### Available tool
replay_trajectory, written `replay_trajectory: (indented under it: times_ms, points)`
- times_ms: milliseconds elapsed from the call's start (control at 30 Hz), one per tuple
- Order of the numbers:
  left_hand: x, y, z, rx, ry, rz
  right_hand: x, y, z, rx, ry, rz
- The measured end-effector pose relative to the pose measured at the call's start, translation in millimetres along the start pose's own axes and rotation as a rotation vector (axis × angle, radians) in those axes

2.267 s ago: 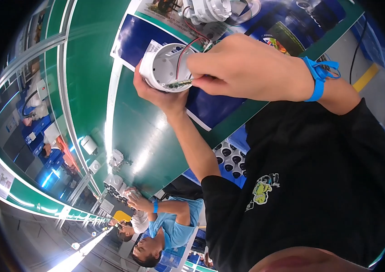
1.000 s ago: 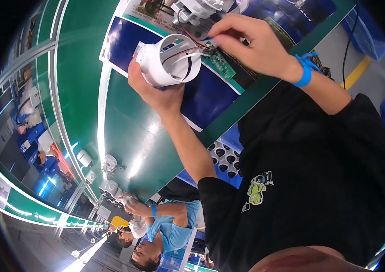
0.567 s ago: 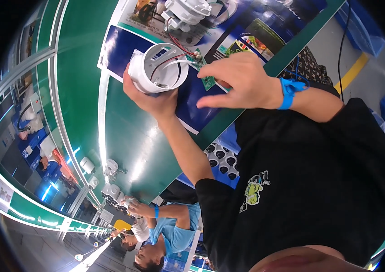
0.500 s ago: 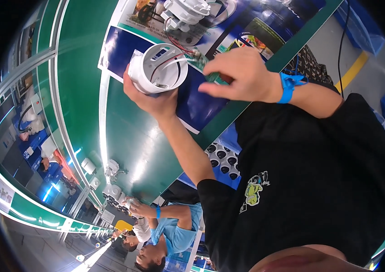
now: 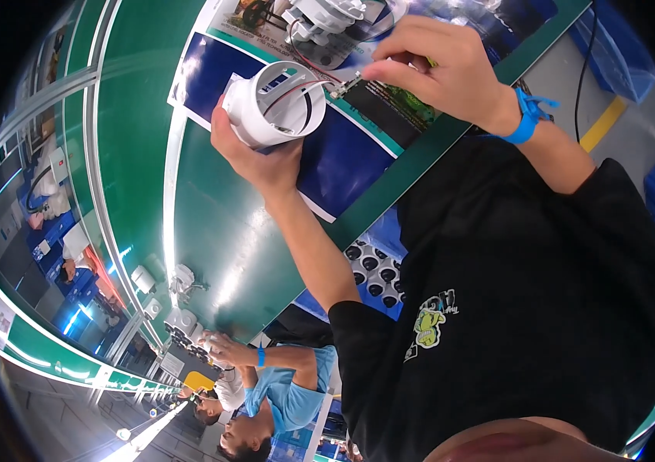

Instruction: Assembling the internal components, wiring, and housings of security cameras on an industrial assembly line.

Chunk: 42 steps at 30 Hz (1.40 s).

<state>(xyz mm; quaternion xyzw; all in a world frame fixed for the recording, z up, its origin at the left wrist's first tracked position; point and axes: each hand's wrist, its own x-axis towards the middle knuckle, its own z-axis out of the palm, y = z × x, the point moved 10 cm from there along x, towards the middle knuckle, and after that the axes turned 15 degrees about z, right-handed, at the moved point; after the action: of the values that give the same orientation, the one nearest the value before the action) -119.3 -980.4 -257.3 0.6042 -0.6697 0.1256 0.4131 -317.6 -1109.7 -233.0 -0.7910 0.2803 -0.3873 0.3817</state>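
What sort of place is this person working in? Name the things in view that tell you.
Probably an electronics assembly line in a factory. The left hand holds a white round housing with wires, a long green workbench carries more white units, and a co-worker sits further along it.

Black short-sleeved T-shirt (image 5: 543,308) with yellow-green chest print (image 5: 429,322); blue wristband (image 5: 526,117).

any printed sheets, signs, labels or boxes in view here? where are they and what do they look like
Printed sheet: flat on the green table under both hands, rectangular, dark blue panels with white borders and photo pictures.
Printed picture: on the chest of the black shirt, small, yellow-green and white.
Blue bins: on the floor at the upper right, boxy, plain blue.
No screens that I can make out.
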Motion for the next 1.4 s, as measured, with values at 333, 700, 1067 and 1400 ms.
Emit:
replay_trajectory:
  times_ms: [333,700,1067,1400]
  points:
    - [3.1,-0.9,2.5,0.107,-0.031,0.051,36.9,44.6,36.5,0.555,-0.257,0.737]
    - [0.0,-1.1,-11.8,0.043,0.141,-0.004,21.5,50.7,74.4,1.209,-0.236,0.979]
    - [7.8,11.7,-40.9,0.233,0.310,-0.030,71.3,-13.6,63.5,0.879,-0.319,0.252]
    - [-21.7,-16.1,-48.2,0.116,0.380,-0.087,80.6,31.6,109.2,0.833,-0.292,0.556]
